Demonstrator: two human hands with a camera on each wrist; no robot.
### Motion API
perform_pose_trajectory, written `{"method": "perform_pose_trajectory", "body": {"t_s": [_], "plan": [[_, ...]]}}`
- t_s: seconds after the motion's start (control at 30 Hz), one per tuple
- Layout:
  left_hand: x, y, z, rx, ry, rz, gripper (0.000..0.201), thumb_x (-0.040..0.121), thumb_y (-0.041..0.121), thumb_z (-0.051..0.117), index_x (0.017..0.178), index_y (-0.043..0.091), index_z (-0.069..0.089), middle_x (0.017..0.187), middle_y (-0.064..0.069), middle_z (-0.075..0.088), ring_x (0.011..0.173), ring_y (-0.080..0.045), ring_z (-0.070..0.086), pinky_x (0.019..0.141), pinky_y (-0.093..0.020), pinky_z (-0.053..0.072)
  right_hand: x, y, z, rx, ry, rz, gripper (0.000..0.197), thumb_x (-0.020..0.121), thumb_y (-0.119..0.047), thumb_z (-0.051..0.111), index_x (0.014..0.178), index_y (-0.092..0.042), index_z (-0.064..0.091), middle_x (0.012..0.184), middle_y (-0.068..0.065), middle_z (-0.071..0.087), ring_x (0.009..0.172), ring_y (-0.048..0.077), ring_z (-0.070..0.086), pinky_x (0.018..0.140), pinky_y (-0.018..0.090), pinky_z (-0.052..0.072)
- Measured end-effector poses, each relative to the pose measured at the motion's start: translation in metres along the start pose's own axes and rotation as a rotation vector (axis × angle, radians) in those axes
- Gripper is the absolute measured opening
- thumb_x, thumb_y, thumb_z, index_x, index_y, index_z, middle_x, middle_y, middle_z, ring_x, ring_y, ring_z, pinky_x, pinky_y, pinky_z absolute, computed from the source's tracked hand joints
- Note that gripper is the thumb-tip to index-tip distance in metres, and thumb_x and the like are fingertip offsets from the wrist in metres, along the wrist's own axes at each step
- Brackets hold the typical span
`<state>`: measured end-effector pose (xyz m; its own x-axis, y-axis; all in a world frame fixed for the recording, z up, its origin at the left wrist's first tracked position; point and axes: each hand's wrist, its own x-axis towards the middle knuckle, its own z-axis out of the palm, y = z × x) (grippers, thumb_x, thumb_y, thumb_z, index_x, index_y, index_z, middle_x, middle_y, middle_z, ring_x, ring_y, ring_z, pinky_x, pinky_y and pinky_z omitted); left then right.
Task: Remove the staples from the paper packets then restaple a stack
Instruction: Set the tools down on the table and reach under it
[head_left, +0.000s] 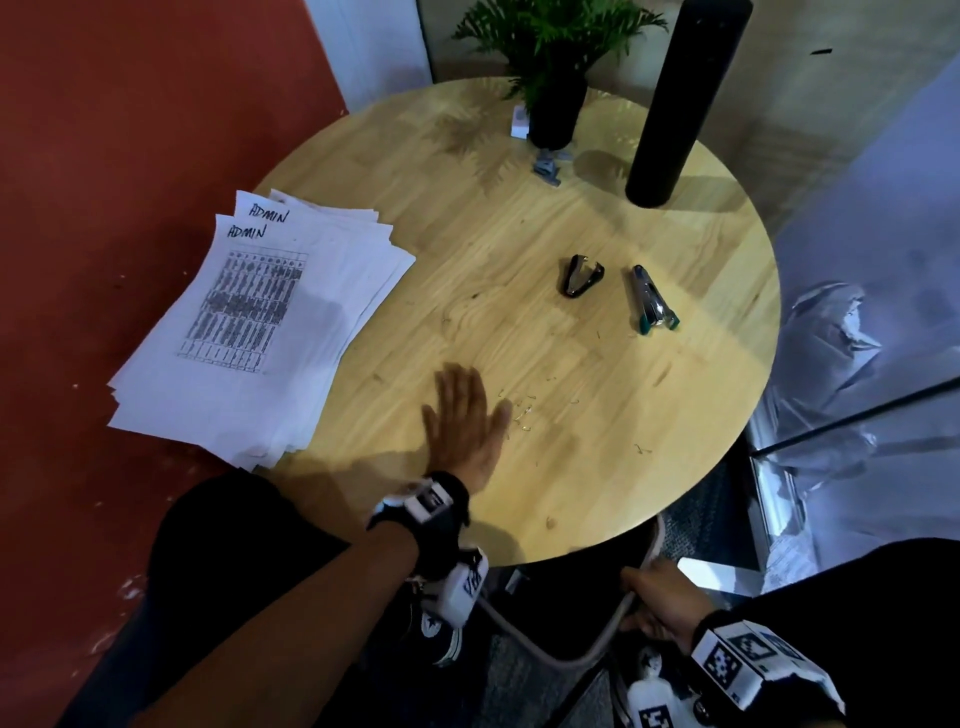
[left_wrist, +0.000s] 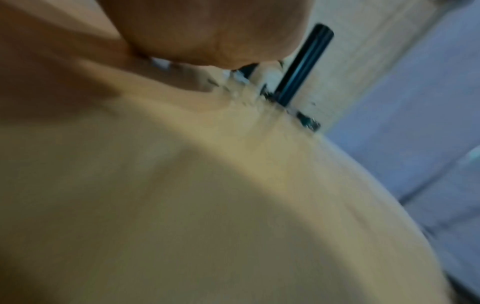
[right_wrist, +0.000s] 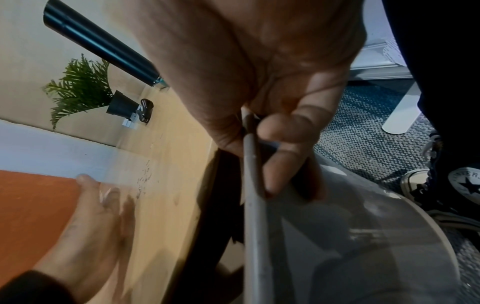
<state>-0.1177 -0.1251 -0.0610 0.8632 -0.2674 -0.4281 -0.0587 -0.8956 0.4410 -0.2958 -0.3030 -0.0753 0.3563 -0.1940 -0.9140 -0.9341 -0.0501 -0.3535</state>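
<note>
Step, as I judge: clearing pulled staples (head_left: 522, 415). My left hand (head_left: 462, 421) flat beside them; right hand (head_left: 660, 597) grips bin rim (right_wrist: 253, 185). Next: sweep toward it.

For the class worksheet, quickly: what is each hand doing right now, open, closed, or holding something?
Left hand: open, flat on the table beside loose staples.
Right hand: closed, gripping the bin rim below the table edge.

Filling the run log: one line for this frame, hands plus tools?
left hand: flat on table, beside loose staples | right hand: grips bin rim below table edge | staple remover, stapler: untouched | papers: left edge
</note>
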Motion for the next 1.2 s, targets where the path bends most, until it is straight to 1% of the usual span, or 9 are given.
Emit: {"method": "perform_pose_trajectory", "body": {"t_s": [0.2,0.4,0.5,0.63,0.77,0.87,0.97,1.1,1.2], "plan": [[0.090,-0.017,-0.079,-0.173,0.133,-0.039,0.061,0.102,0.041,0.022,0.150,0.008,0.003,0.159,-0.006,-0.010,0.147,-0.017,-0.004,0.117,-0.030,0.004,-0.001,-0.001,-0.003,-0.042,-0.022,0.021,0.014,0.091,-0.004,0.045,0.079,0.000,0.050,0.034,0.009,0.042,0.035,0.021,0.048,0.035,0.016,0.028],[0.120,-0.019,-0.079,0.105,-0.006,-0.164,0.070,0.099,0.050,0.015,0.149,0.005,-0.001,0.158,-0.010,-0.013,0.146,-0.022,-0.010,0.117,-0.044,0.004,0.004,0.000,-0.001,-0.037,-0.001,0.016,0.005,0.091,-0.007,0.048,0.091,-0.004,0.051,0.057,0.018,0.051,0.043,0.024,0.048,0.035,0.015,0.030],[0.092,-0.011,-0.058,0.296,-0.095,0.000,0.073,0.095,0.052,0.007,0.150,0.004,0.001,0.156,-0.016,-0.015,0.145,-0.028,-0.013,0.115,-0.051,0.006,0.005,0.000,-0.001,-0.037,0.009,0.010,0.009,0.090,-0.004,0.045,0.082,-0.003,0.048,0.049,0.015,0.045,0.042,0.023,0.046,0.034,0.014,0.028],[0.030,-0.002,-0.024,0.225,-0.306,0.290,0.080,0.090,0.062,0.007,0.147,0.010,-0.015,0.153,-0.002,-0.025,0.142,-0.014,-0.022,0.118,-0.042,-0.008,0.007,0.000,0.001,-0.033,-0.018,0.032,0.012,0.090,-0.010,0.046,0.079,-0.005,0.048,0.052,0.015,0.045,0.056,0.028,0.050,0.038,0.017,0.027],[0.028,-0.008,-0.042,-0.053,-0.154,0.319,0.090,0.078,0.072,0.000,0.150,0.018,-0.003,0.152,0.011,-0.008,0.141,-0.005,-0.009,0.113,-0.022,-0.004,0.005,0.001,0.000,-0.026,-0.024,0.030,0.014,0.091,-0.011,0.047,0.079,-0.004,0.048,0.044,0.010,0.048,0.048,0.025,0.049,0.036,0.017,0.029],[0.061,-0.003,-0.062,0.023,-0.133,0.226,0.065,0.093,0.058,0.000,0.150,0.028,-0.001,0.158,0.007,-0.005,0.145,-0.011,-0.005,0.116,-0.036,-0.002,-0.001,-0.003,0.001,-0.035,-0.023,0.026,0.014,0.091,-0.011,0.048,0.081,-0.002,0.050,0.037,0.008,0.049,0.041,0.022,0.049,0.034,0.016,0.030],[0.081,0.012,-0.057,0.177,-0.226,0.212,0.057,0.100,0.045,0.008,0.151,0.023,-0.003,0.159,0.000,-0.010,0.146,-0.017,-0.010,0.117,-0.042,-0.004,-0.002,-0.005,0.000,-0.056,-0.019,0.028,0.017,0.091,-0.010,0.047,0.076,-0.001,0.050,0.034,0.007,0.048,0.044,0.025,0.051,0.035,0.017,0.030],[0.062,0.018,-0.032,0.303,-0.325,0.297,0.078,0.088,0.063,-0.001,0.150,0.015,-0.008,0.155,-0.004,-0.022,0.143,-0.017,-0.020,0.115,-0.042,-0.009,-0.005,-0.009,0.000,-0.068,0.000,0.029,0.018,0.091,-0.009,0.047,0.075,-0.002,0.049,0.033,0.007,0.047,0.040,0.022,0.051,0.034,0.017,0.030],[0.031,0.008,-0.029,0.181,-0.396,0.461,0.113,0.060,0.089,-0.013,0.149,0.019,-0.009,0.149,0.012,-0.019,0.140,-0.005,-0.017,0.114,-0.033,-0.010,-0.008,-0.010,0.000,-0.054,0.012,0.020,0.016,0.091,-0.007,0.047,0.075,-0.002,0.049,0.032,0.006,0.046,0.030,0.016,0.047,0.032,0.014,0.029]]}}
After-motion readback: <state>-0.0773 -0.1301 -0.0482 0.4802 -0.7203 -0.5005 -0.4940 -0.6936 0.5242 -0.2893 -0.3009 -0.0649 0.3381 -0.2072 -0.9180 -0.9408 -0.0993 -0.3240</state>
